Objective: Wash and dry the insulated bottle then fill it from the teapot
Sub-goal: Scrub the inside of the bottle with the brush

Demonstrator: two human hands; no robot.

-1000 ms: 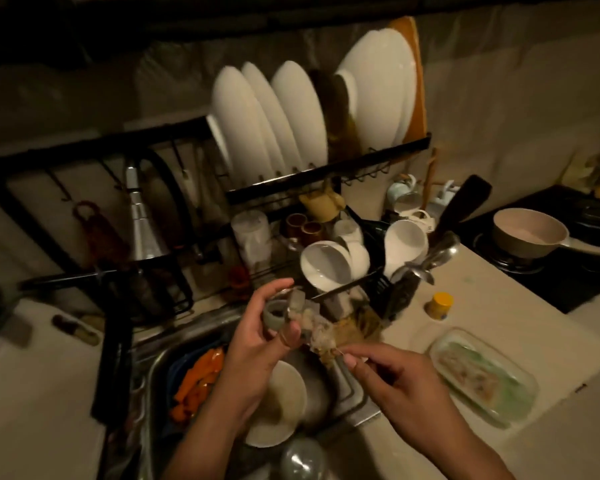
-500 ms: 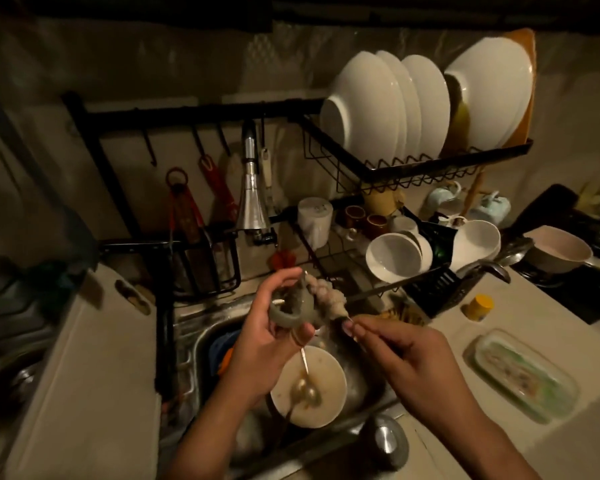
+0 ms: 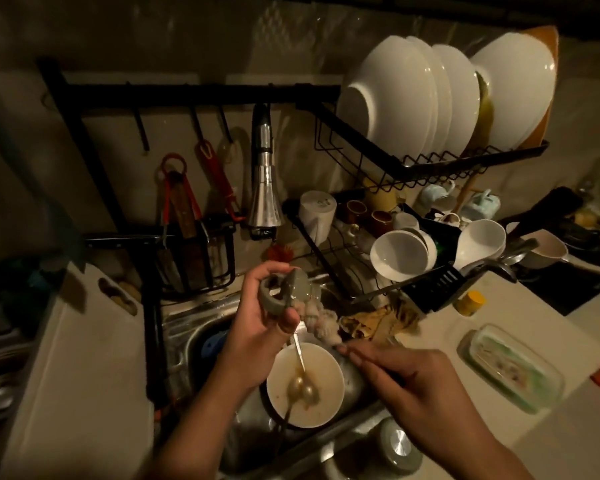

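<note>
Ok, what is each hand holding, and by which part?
The left hand grips the grey-green ringed bottle lid around its side; the right hand pinches the whitish sponge brush by its thin handle, just below the head.

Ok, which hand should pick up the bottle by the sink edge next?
Probably right: the bottle lies nearest the right hand, which must first drop the brush. The left hand grips the lid farther away.
</note>
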